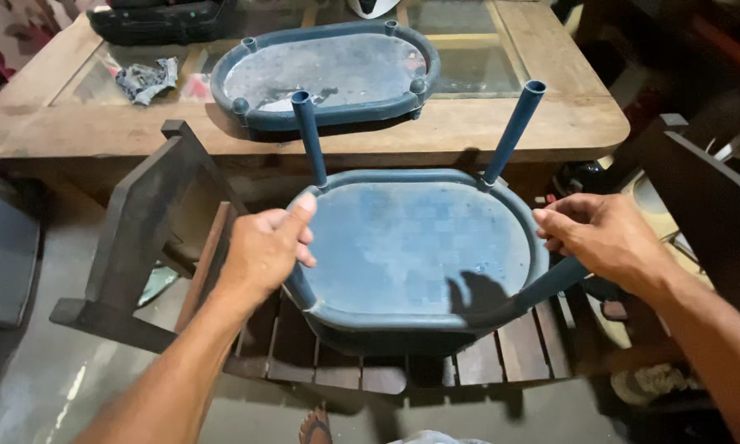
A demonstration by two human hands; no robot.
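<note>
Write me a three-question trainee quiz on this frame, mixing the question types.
1. True or false: the blue oval tray under the hands has its legs pointing down.
2. Which hand grips the tray's rim beside a leg? A) left hand B) right hand C) both
3. Fill in: the second blue tray lies upside down on the wooden ______.

Key
1. False: the legs point up.
2. C: each hand holds its own side of the rim.
3. Table.
</note>
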